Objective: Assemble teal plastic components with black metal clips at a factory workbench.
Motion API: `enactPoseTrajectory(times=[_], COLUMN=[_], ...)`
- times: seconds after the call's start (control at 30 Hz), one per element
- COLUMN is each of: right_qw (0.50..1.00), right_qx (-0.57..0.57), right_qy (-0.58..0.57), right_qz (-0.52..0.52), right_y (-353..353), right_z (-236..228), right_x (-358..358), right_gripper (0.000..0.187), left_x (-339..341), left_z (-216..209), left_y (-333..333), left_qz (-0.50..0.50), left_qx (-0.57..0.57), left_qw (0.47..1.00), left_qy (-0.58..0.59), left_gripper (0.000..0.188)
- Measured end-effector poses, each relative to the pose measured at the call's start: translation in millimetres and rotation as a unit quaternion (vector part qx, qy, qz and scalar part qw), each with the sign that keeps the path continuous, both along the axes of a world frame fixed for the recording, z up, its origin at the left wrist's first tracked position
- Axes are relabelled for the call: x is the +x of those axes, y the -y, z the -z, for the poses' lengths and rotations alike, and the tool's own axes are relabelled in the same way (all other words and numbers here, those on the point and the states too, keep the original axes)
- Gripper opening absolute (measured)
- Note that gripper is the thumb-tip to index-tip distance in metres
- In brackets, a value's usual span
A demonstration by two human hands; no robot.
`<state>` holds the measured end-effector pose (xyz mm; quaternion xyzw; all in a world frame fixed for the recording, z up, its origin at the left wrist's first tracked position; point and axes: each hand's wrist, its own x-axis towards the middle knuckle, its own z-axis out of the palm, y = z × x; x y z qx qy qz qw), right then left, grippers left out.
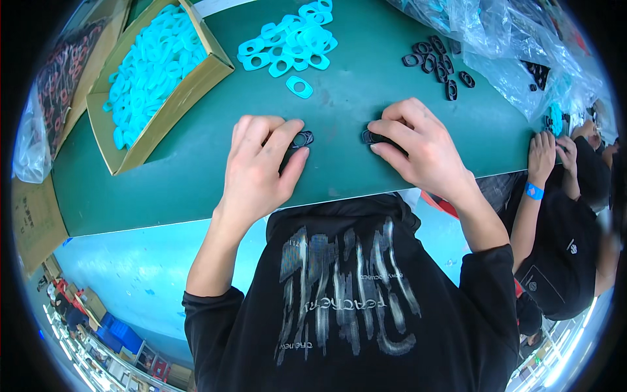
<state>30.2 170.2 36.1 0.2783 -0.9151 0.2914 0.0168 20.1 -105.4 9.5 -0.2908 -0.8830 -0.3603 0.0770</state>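
My left hand [256,160] pinches a small black oval plastic piece with a round hole [303,138] between thumb and fingers, low over the green table. To its right, my right hand [421,145] grips another small black plastic piece [367,136], mostly covered by my fingers. The two pieces are apart. Beyond my hands lies a single turquoise oval ring [299,87], in front of a loose pile of turquoise rings [287,43]. Several loose black oval pieces [429,63] lie farther off to the right.
An open cardboard box [181,98] full of turquoise rings stands at the left, beside another box of dark and reddish pieces [68,72]. Clear plastic bags [499,55] cover the far right of the green table [163,189]. Another person's hands [542,157] work at the right edge.
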Motion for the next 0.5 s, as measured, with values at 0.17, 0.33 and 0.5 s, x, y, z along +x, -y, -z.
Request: enactPoseTrajectory(times=[0.17,0.33,0.5], right_qw=[1.0,0.999,0.999], right_qx=[0.009,0.0,-0.02], right_qy=[0.016,0.012,0.016], right_qz=[0.023,0.045,0.036], right_y=[1.0,3.2,1.2], right_z=[-2.4,0.9,4.6], right_x=[1.7,8.0,4.0], right_gripper=[0.027,0.026,0.026], left_x=[0.0,-0.3,-0.9], left_z=[-0.9,-0.8,-0.8], left_y=[-0.3,-1.1,-1.7], left_qz=[0.0,-0.005,-0.007], left_qx=[-0.006,-0.005,-0.001], left_qw=[1.0,1.0,1.0], left_qy=[0.005,0.004,0.002], left_gripper=[0.033,0.031,0.029])
